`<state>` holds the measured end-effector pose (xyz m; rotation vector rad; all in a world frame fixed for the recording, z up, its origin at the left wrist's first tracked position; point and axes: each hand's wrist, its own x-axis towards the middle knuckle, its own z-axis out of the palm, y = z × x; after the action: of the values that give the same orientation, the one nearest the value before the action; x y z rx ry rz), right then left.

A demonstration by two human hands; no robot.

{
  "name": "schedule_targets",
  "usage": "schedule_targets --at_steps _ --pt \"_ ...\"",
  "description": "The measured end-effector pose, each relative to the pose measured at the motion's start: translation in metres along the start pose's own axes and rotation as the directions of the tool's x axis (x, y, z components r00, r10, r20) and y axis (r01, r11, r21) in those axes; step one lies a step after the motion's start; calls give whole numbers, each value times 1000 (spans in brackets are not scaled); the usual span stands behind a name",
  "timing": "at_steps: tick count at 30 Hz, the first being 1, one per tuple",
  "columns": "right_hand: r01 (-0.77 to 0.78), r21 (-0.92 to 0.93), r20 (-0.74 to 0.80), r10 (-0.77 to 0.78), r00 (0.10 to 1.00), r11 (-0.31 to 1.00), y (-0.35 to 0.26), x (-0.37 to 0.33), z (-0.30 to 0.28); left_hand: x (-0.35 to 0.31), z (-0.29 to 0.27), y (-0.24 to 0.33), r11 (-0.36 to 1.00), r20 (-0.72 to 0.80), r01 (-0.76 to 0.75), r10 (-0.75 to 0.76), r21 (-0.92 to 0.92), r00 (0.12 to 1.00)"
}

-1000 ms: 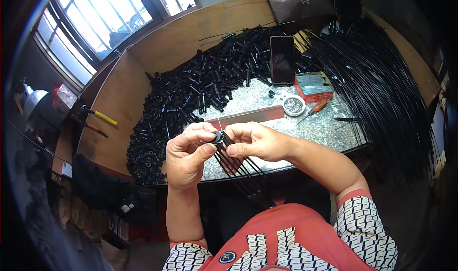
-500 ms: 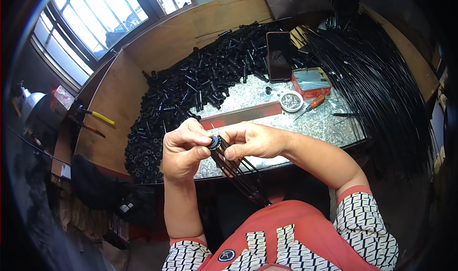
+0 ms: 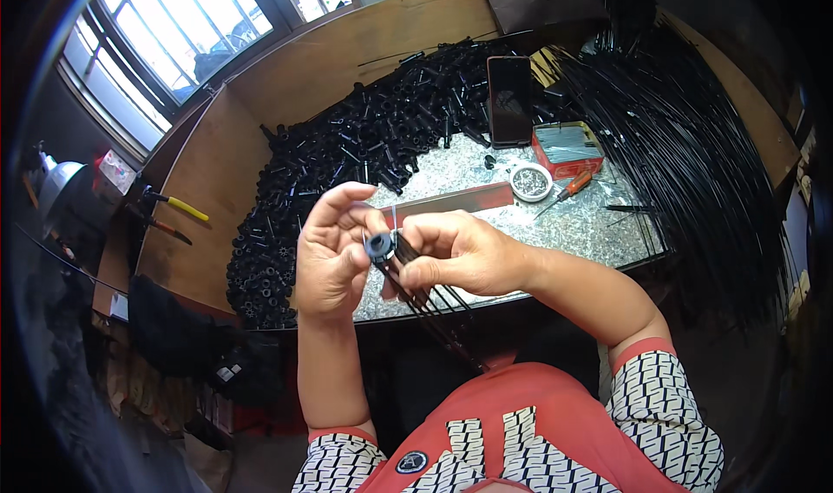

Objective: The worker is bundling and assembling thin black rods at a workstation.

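Observation:
In front of my chest is a round black hub [image 3: 379,246] with a hole in its face. Several thin black rods [image 3: 440,321] run from it down toward my shirt. My right hand [image 3: 464,254] pinches the rods just beside the hub, thumb on the near side. My left hand [image 3: 328,263] is closed at the hub's left edge, its thumb against it and the index finger lifted and bent. A thin pale strand [image 3: 394,217] stands up at the hub, between the two hands. Where it ends is hidden by fingers.
A heap of short black tubular parts [image 3: 373,120] covers the bench's left and back. Long black rods [image 3: 668,120] lie at the right. Near them are a phone [image 3: 509,102], a red box [image 3: 568,150], a white round dish [image 3: 531,182], a screwdriver [image 3: 573,185] and a red-and-grey bar [image 3: 460,200].
My left index finger has lifted off the hub, and the hub's holed face has turned more upward. The pale strand shows longer. My right hand keeps its pinch on the rods.

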<state>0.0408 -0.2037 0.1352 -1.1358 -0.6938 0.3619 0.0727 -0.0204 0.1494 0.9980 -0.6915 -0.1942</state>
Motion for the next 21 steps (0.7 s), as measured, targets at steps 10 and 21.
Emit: schedule_targets --at_steps 10,21 --pt "183 -792 -137 -462 876 583 22 15 15 -32 23 22 551 -207 25 270 834 940" --pt "93 -588 -202 -257 945 803 40 20 18 -46 5 17 585 -226 13 292 811 929"
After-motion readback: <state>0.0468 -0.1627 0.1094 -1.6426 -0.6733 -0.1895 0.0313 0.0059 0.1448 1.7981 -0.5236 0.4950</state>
